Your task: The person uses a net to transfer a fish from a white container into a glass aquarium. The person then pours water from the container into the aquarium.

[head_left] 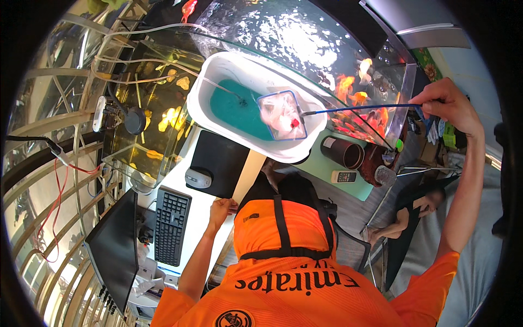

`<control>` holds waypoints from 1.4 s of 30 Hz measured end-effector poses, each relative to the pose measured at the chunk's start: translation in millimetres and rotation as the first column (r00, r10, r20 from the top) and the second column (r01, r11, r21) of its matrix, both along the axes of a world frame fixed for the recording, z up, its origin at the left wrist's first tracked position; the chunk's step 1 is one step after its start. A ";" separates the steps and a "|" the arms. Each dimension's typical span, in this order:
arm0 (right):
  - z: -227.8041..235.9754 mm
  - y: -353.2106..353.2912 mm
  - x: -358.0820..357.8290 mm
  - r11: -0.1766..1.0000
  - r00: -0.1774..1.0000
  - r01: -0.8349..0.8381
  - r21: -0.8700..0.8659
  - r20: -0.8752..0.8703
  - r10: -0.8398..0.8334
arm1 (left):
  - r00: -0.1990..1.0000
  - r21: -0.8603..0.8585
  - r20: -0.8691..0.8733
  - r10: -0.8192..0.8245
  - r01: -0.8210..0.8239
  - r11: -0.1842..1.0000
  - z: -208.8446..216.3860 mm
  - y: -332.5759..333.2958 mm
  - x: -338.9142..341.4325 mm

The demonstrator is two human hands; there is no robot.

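Between the closed fingers of my right hand (449,106) is the long blue handle of a fish net (359,108). The net's square blue frame hangs over the right part of a white tub (202,82) with teal water inside. A whitish fish with a red spot (280,115) appears to lie in the mesh; its outline is blurred by the netting. My left hand (222,211) rests with curled fingers at the desk's edge, just below a black mouse pad (218,161). Whether those fingers hold anything is hidden.
A large fish tank (272,38) with orange fish stands behind the tub, a smaller tank (158,109) to the left. A mouse (198,178), keyboard (172,226) and monitor (113,248) are at left. A brown canister (342,152) and remote (344,176) sit right. Another person (408,218) is at right.
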State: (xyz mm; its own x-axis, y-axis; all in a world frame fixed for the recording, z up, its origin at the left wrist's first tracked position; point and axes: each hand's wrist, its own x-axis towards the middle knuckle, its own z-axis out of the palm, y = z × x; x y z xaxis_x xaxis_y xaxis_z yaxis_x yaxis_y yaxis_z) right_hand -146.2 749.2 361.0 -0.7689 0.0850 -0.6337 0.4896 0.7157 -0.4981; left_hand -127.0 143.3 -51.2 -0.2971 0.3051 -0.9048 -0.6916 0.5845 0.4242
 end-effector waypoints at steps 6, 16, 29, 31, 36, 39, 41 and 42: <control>-1.2 -6.2 4.4 0.999 0.999 0.023 -0.030 -0.030 -0.024 | 1.000 -0.019 0.001 0.021 -0.021 1.000 1.0 2.2 0.1; -18.0 -26.9 1.1 0.996 0.999 0.049 -0.074 0.001 -0.050 | 0.999 -0.014 -0.016 0.034 -0.034 0.999 -1.9 0.2 2.7; -34.0 -23.3 -3.1 0.993 0.999 0.022 -0.117 0.045 -0.017 | 1.000 -0.029 -0.010 0.025 -0.026 0.999 -0.1 2.7 1.0; -32.6 -19.6 -3.2 0.988 0.998 0.029 -0.150 0.056 -0.021 | 1.000 -0.034 -0.006 0.026 -0.026 0.999 -0.4 2.6 1.0; -29.8 -16.2 -3.0 0.984 0.982 0.141 -0.113 0.145 -0.124 | 1.000 -0.045 -0.011 0.005 -0.005 0.999 -1.2 2.2 0.5; -28.2 -13.8 -2.2 0.980 0.974 0.172 -0.104 0.168 -0.153 | 1.000 -0.053 -0.006 0.018 -0.018 0.998 -2.1 2.5 0.7; -29.0 -10.7 -1.8 0.984 0.979 0.148 -0.105 0.160 -0.130 | 1.000 -0.044 -0.008 0.020 -0.020 0.999 -3.7 2.7 0.4; -29.8 -8.3 -2.0 0.987 0.981 0.125 -0.102 0.159 -0.108 | 1.000 -0.044 -0.008 0.019 -0.019 0.999 -3.6 2.0 1.1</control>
State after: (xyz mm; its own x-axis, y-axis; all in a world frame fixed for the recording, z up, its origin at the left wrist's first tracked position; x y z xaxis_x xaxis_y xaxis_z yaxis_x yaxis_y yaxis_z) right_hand -148.2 740.9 331.2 -0.6517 0.0910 -0.7530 0.6424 0.5940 -0.4843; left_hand -125.9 145.3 -54.8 -0.3093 0.2588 -0.9151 -0.6999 0.5895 0.4032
